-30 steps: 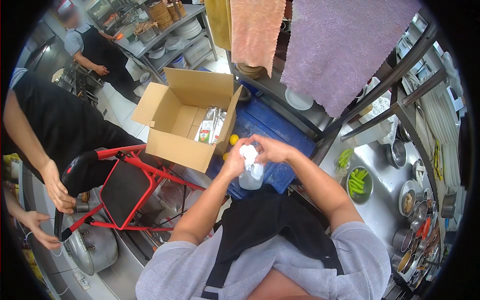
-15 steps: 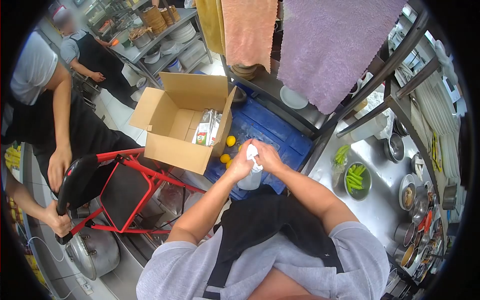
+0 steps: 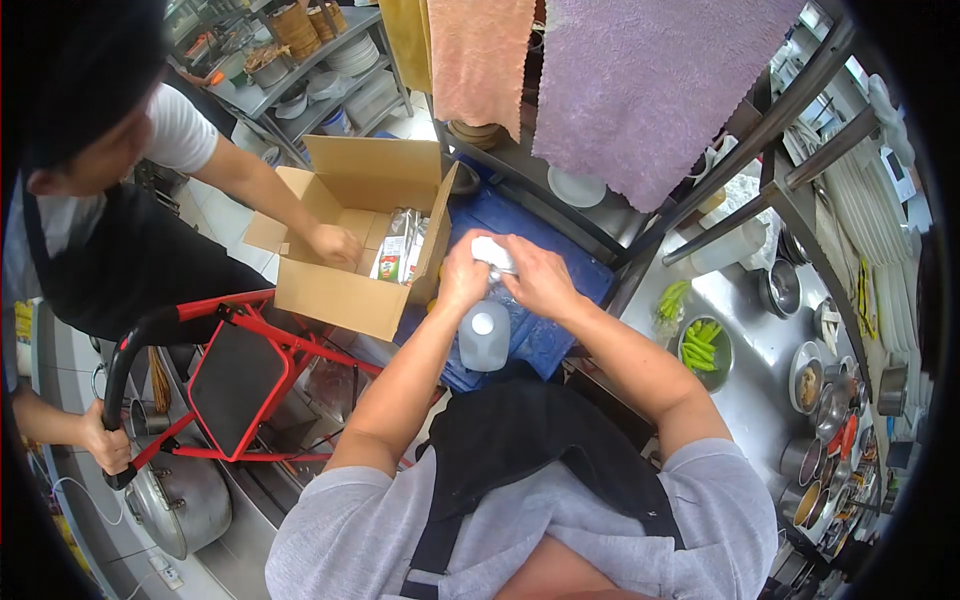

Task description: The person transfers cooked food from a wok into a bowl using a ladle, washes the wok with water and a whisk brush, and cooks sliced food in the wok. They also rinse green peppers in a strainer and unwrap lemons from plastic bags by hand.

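Observation:
My left hand [image 3: 465, 272] and my right hand [image 3: 538, 274] are close together, both closed on a crumpled white cloth or paper towel [image 3: 491, 252]. Whether anything is inside the white bundle is hidden. Just below my hands stands a translucent plastic jug [image 3: 485, 348] with a pale round top. A blue plastic surface [image 3: 590, 285] lies under and beyond them. Left of my hands is an open cardboard box [image 3: 335, 305] with silver packets [image 3: 400, 250] in it. Only a sliver of yellow fruit shows beside my left forearm.
On the left, a co-worker's hand [image 3: 335, 245] reaches into the box; the other [image 3: 103, 440] grips a red-framed step stool [image 3: 240, 385]. To the right, a steel counter [image 3: 740, 290] holds a bowl of green vegetables [image 3: 703, 345]. Towels [image 3: 660, 90] hang ahead.
My hands have shifted slightly left and up with the white bundle, and the jug shows more fully. The co-worker has leaned in and put one hand into the box. The lemons are now mostly hidden.

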A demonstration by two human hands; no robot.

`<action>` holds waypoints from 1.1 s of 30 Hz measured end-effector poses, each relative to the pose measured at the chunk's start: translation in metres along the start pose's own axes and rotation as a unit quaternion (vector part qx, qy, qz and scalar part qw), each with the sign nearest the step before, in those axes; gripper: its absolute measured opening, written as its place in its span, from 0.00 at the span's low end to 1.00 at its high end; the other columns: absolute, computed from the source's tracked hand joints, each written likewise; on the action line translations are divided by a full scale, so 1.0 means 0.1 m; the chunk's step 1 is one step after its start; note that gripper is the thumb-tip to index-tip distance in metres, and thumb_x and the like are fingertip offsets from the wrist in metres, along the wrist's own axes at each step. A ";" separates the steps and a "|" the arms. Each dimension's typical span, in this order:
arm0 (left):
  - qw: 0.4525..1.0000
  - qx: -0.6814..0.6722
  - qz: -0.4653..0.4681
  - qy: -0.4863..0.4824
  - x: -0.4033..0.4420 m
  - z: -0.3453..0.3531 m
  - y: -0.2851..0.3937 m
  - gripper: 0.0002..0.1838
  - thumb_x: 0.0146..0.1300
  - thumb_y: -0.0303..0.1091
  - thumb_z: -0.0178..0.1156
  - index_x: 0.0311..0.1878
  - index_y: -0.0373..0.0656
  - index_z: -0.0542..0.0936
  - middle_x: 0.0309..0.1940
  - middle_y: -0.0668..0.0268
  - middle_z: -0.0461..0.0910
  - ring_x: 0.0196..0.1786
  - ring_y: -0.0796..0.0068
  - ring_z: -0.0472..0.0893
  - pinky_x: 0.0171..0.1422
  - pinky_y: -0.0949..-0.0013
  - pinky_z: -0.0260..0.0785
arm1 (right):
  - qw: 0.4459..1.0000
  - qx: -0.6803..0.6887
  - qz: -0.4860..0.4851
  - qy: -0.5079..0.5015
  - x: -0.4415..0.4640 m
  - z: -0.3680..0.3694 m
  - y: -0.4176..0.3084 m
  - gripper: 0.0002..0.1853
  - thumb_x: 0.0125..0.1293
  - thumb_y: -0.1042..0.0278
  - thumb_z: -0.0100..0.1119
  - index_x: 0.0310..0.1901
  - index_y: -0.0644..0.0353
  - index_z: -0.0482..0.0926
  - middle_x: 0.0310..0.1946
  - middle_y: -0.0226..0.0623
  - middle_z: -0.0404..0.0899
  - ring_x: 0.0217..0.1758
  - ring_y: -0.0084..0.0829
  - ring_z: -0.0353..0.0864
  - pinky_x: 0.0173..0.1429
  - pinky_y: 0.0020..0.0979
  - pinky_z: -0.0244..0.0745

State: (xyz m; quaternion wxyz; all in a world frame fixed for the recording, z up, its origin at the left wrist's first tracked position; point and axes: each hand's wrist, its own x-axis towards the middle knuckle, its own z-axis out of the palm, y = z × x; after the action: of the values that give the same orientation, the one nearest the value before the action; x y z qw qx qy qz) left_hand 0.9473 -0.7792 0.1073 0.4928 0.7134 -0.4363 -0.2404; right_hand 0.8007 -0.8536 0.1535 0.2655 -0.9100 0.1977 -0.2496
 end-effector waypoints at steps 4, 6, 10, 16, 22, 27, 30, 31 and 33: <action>0.990 -0.126 -0.048 0.040 0.06 0.06 -0.20 0.18 0.58 0.16 0.49 0.50 0.38 0.79 0.41 0.64 0.83 0.45 0.74 0.82 0.51 0.71 0.74 | 0.987 0.133 -0.007 -0.090 0.07 0.01 0.21 0.20 0.64 0.71 0.56 0.57 0.61 0.67 0.37 0.52 0.82 0.44 0.54 0.83 0.49 0.46 0.78; 0.980 -0.186 -0.062 0.027 0.02 0.06 -0.18 0.19 0.60 0.15 0.48 0.53 0.38 0.78 0.44 0.65 0.82 0.46 0.76 0.81 0.52 0.72 0.74 | 0.956 0.203 0.055 -0.206 0.21 -0.14 0.24 0.17 0.67 0.73 0.52 0.56 0.62 0.66 0.37 0.51 0.82 0.43 0.50 0.85 0.48 0.42 0.78; 0.967 -0.235 -0.092 -0.027 0.00 0.00 -0.06 0.22 0.56 0.16 0.54 0.55 0.41 0.79 0.46 0.61 0.83 0.48 0.71 0.81 0.54 0.69 0.73 | 0.915 0.195 0.171 -0.308 0.35 -0.31 0.06 0.20 0.67 0.72 0.53 0.60 0.59 0.64 0.37 0.52 0.83 0.41 0.49 0.85 0.46 0.43 0.78; 0.992 -0.110 -0.032 -0.046 0.03 -0.06 0.09 0.31 0.59 0.22 0.58 0.68 0.46 0.69 0.49 0.54 0.80 0.48 0.60 0.81 0.56 0.64 0.71 | 0.979 -0.078 0.057 -0.177 0.18 -0.04 0.18 0.23 0.62 0.67 0.59 0.59 0.53 0.69 0.40 0.48 0.83 0.45 0.53 0.83 0.46 0.47 0.75; 0.905 -0.383 -0.136 -0.129 0.04 -0.08 0.17 0.28 0.64 0.24 0.53 0.69 0.45 0.65 0.50 0.62 0.76 0.52 0.72 0.78 0.52 0.68 0.72 | 0.998 0.058 0.027 -0.001 0.12 0.13 0.27 0.17 0.58 0.67 0.59 0.50 0.57 0.74 0.38 0.51 0.82 0.44 0.54 0.83 0.47 0.51 0.77; 0.831 -0.514 -0.150 -0.152 -0.13 0.00 0.29 0.25 0.67 0.27 0.53 0.67 0.46 0.64 0.56 0.65 0.71 0.56 0.76 0.73 0.52 0.68 0.71 | 0.992 -0.045 0.115 0.019 0.08 0.20 0.31 0.10 0.60 0.66 0.55 0.42 0.57 0.73 0.24 0.53 0.81 0.31 0.59 0.82 0.37 0.56 0.76; 0.936 -0.311 -0.068 -0.150 -0.05 0.06 0.19 0.22 0.68 0.30 0.58 0.63 0.45 0.65 0.45 0.67 0.71 0.43 0.79 0.74 0.42 0.72 0.72 | 0.992 -0.052 0.115 0.015 0.08 0.18 0.31 0.10 0.60 0.66 0.55 0.42 0.57 0.72 0.23 0.54 0.80 0.31 0.59 0.82 0.36 0.56 0.76; 0.936 -0.311 -0.070 -0.151 0.00 0.08 0.14 0.22 0.68 0.30 0.58 0.63 0.45 0.65 0.45 0.67 0.71 0.43 0.79 0.74 0.42 0.72 0.72 | 0.992 -0.051 0.117 0.013 0.09 0.19 0.31 0.10 0.60 0.66 0.55 0.42 0.57 0.72 0.23 0.54 0.80 0.31 0.59 0.82 0.36 0.56 0.76; 0.954 -0.264 -0.028 -0.143 0.08 0.08 0.16 0.20 0.69 0.29 0.57 0.61 0.44 0.66 0.44 0.66 0.73 0.41 0.78 0.76 0.39 0.72 0.74 | 0.991 -0.047 0.124 0.019 0.10 0.19 0.32 0.10 0.61 0.66 0.55 0.42 0.57 0.72 0.23 0.54 0.81 0.31 0.60 0.82 0.37 0.57 0.76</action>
State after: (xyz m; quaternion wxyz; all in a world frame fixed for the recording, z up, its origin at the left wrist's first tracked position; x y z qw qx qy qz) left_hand 0.9390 -0.7925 0.1194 0.5888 0.5283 -0.4030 -0.4602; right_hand 0.8122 -0.8756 0.1243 0.2473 -0.8851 0.3258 -0.2223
